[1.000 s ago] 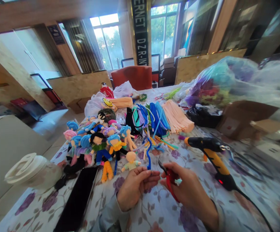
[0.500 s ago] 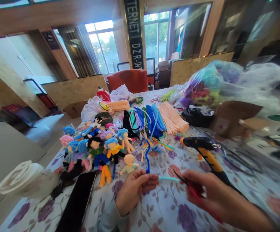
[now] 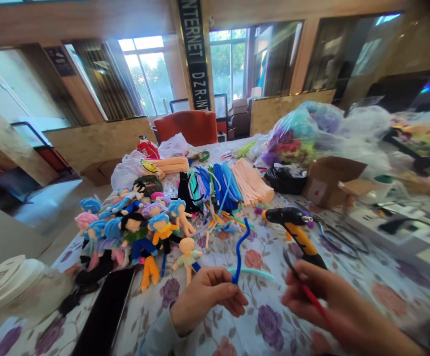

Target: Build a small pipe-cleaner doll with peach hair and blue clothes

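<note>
My left hand [image 3: 213, 296] is closed in a pinch around the lower end of a wavy blue pipe cleaner [image 3: 239, 249], which stands up from the fingertips. Just behind those fingers a mint-green pipe cleaner [image 3: 257, 271] rests on the flowered tablecloth. My right hand [image 3: 319, 296] grips red-handled scissors [image 3: 317, 302], their dark pointed tip toward the upper left; my fingers hide part of them. Beyond my left hand lies a small bald pipe-cleaner doll [image 3: 187, 253] in a pale green top.
Several finished dolls [image 3: 141, 227] are heaped at left, near a black phone [image 3: 106, 311] and a white lidded tub [image 3: 18, 287]. Pipe-cleaner bundles [image 3: 226, 188] lie at the back. A glue gun [image 3: 292, 225] with its cable is at right, before an open cardboard box [image 3: 329, 180].
The scissors have drawn back from the mint-green pipe cleaner, which now lies behind my left hand. The blue pipe cleaner has tilted to the right. The whole view has shifted slightly.
</note>
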{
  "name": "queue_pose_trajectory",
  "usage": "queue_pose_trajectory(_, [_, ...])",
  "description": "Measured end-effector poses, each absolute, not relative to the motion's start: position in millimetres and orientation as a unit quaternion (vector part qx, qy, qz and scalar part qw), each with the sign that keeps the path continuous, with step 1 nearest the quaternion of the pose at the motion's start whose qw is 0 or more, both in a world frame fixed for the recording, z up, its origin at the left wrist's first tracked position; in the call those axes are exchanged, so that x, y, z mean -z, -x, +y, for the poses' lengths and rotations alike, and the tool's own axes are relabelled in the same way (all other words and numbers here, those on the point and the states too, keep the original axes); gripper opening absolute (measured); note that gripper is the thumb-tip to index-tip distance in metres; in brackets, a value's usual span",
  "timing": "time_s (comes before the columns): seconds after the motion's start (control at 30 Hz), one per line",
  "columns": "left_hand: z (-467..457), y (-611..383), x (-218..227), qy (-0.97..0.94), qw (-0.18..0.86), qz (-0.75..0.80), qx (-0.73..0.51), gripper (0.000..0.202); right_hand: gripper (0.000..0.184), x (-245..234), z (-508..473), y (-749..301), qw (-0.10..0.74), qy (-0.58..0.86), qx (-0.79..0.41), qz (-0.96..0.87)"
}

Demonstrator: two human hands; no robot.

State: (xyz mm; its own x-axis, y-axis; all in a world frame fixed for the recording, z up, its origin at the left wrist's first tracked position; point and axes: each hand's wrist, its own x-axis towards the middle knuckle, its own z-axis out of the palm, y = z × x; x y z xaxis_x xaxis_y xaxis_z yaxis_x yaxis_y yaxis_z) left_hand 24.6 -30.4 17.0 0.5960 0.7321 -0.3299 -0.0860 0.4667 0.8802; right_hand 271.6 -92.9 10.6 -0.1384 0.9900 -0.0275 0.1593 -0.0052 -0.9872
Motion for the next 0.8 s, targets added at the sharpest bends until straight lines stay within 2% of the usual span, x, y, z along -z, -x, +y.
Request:
queue_pose_trajectory(0.07, [-29.7,-25.4,-16.3,-0.446,0.785,0.351,-0.248,0.025,0.024,-9.9,-76.5,-241.0,0.414,0.488,-0.512,-0.573])
queue_pose_trajectory(0.17, [-27.8,-24.0,-11.7,-0.436,0.796,0.351,-0.232,0.027,0.030,-8.2,-58.8,-209.7,0.469,0.441,-0.545,-0.537])
queue_pose_trajectory(0.63, [-24.4,-17.7,-1.9,-0.388,0.797,0.386,-0.258,0.029,0.031,2.3,-44.0,-180.8,0.548,0.430,-0.547,-0.465])
queue_pose_trajectory(0.8, [-24.7,-17.9,-2.4,-0.398,0.771,0.416,-0.273,0.027,0.030,9.4,-40.5,-185.2,0.523,0.430,-0.562,-0.475])
